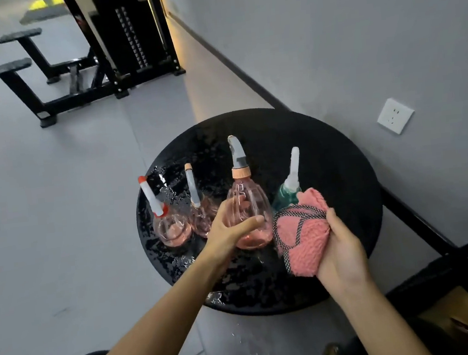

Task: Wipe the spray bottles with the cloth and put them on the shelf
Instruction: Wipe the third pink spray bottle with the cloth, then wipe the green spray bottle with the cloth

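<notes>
Several spray bottles stand on a round black table (324, 145) that is wet with droplets. My left hand (229, 229) grips the belly of a clear pink bottle with a grey nozzle (248, 201). My right hand (341, 250) holds a folded pink cloth (301, 233) pressed against that bottle's right side. Behind the cloth stands a teal bottle with a white nozzle (286, 195). To the left stand a pink bottle with a red-tipped nozzle (171, 226) and a smaller pink bottle (201, 217), partly hidden by my left hand.
A grey wall with a white socket (395, 116) runs along the right. A black weight machine (117, 45) and its benches stand on the grey floor at the back left. Water drops lie on the floor (243, 345) below the table.
</notes>
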